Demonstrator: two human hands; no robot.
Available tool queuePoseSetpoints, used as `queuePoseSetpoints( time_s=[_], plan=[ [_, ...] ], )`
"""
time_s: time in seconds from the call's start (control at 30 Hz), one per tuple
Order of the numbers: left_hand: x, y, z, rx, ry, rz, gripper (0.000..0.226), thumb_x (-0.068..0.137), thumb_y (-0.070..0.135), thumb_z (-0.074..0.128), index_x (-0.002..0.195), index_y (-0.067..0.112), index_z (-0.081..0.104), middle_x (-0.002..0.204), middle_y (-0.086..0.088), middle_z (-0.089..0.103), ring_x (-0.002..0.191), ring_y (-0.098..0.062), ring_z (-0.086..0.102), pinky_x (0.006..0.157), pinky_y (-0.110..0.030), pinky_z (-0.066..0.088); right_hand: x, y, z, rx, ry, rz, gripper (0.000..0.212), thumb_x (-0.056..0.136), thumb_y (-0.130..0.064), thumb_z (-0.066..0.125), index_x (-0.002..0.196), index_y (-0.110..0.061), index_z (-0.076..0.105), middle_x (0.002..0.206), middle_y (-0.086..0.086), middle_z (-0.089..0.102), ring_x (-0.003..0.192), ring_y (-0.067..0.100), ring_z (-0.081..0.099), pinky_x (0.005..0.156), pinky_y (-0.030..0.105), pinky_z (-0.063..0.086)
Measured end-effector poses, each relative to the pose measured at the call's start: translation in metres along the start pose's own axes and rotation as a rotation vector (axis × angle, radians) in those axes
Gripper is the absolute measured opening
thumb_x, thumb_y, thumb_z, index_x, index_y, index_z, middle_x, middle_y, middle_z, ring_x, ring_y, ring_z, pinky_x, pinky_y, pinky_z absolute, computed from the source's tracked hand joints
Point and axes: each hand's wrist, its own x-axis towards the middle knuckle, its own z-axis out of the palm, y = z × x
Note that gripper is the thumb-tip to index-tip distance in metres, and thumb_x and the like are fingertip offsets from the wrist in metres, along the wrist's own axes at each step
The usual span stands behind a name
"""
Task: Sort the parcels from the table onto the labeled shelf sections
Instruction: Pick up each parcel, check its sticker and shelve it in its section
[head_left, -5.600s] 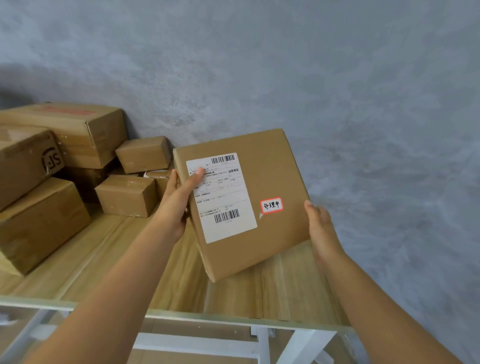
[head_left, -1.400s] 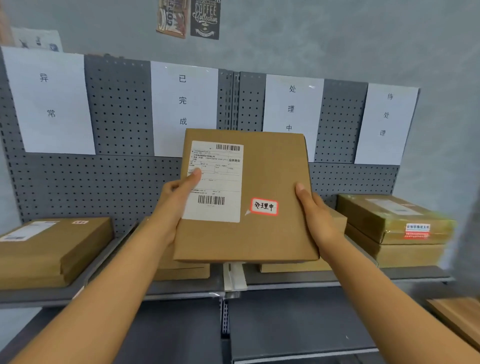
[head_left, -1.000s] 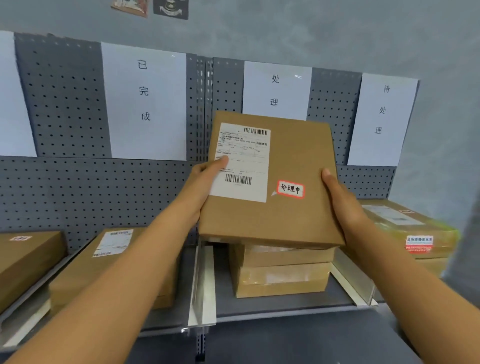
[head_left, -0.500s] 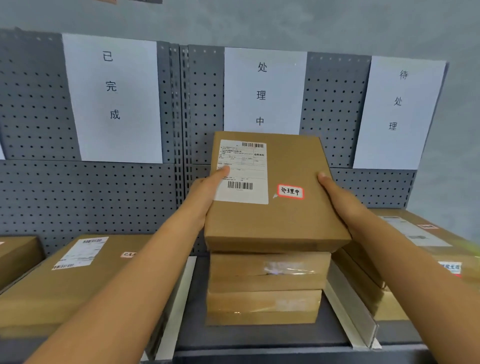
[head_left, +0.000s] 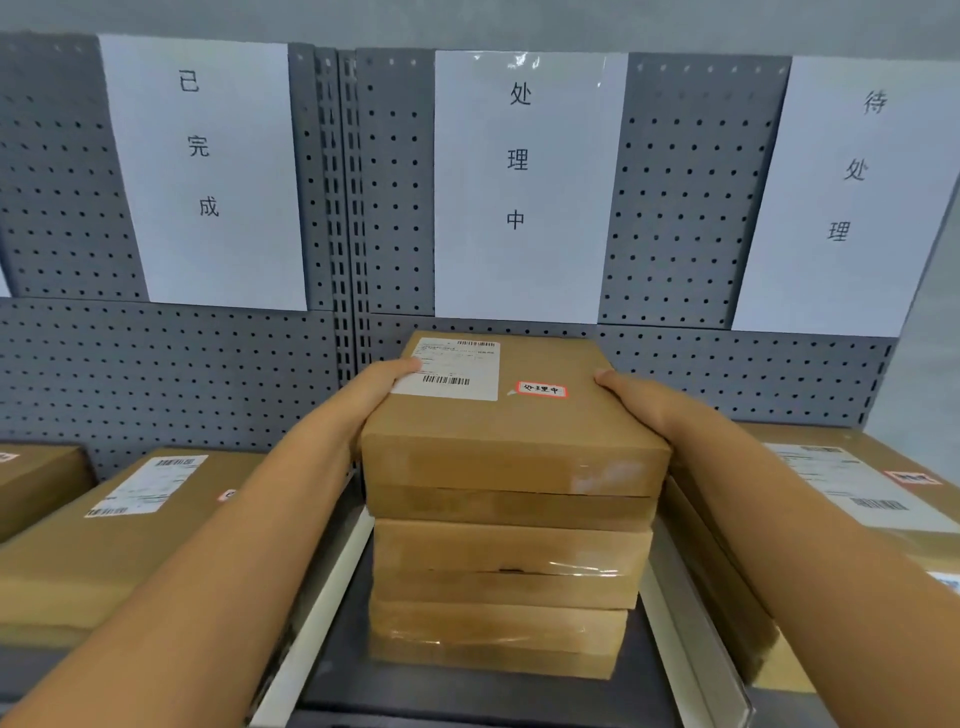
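Brown parcel (head_left: 511, 426) lying flat on top of a stack of two boxes (head_left: 506, 597), in the shelf section under the paper sign reading 处理中 (head_left: 519, 182). Left hand (head_left: 363, 400) wrapped round the parcel's left edge, thumb over the corner of the white shipping label (head_left: 452, 371); right hand (head_left: 639, 402) clasped on the right edge, thumb on the top face. Both a closed grip on the parcel, one hand to each side, forearms reaching in from the bottom corners of the view. Small red-bordered sticker (head_left: 541, 389) just right of the shipping label, handwritten with the same three characters as the sign above. Parcel's front face slightly overhanging the box beneath, its underside seemingly touching that box, though a thin gap cannot be ruled out from this angle.

Stack standing on the dark shelf floor (head_left: 343, 660), between two pale dividers: left divider (head_left: 311, 623) and right divider (head_left: 691, 649). Section to the left, under the sign 已完成 (head_left: 202, 166), holding a large flat box (head_left: 104, 545) with its own label and a small sticker partly hidden by the left forearm. Section to the right, under the sign 待处理 (head_left: 852, 192), holding stacked boxes (head_left: 883, 499), the top one bearing a label and a reddish sticker, blurred. Grey pegboard (head_left: 171, 374) as backing behind all sections. Edge of another box (head_left: 31, 483) at far left
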Motion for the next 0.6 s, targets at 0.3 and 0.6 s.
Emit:
queuePoseSetpoints(
  time_s=[0.3, 0.6],
  plan=[
    [0.008, -0.002, -0.004, 0.052, 0.007, -0.115, 0.02, 0.102, 0.026, 0.053, 0.095, 0.009, 0.061, 0.063, -0.006, 0.073, 0.047, -0.016, 0.068, 0.039, -0.022, 0.052, 0.013, -0.002, 0.001, -0.153, -0.012, 0.025, 0.054, 0.103, -0.051, 0.036, 0.127, -0.008, 0.058, 0.095, 0.011, 0.063, 0.082, 0.026, 0.063, 0.067, 0.032, 0.048],
    [-0.01, 0.017, -0.007, 1.042, 0.456, 0.491, 0.041, 0.099, 0.043, 0.05, 0.091, 0.008, 0.071, 0.09, -0.009, 0.072, 0.077, -0.025, 0.062, 0.065, -0.032, 0.046, -0.005, -0.024, 0.009, -0.994, 0.531, -0.318, 0.02, 0.095, -0.028, 0.047, 0.098, -0.014, 0.061, 0.082, 0.002, 0.054, 0.068, 0.021, 0.049, 0.053, 0.026, 0.029]
  ],
)
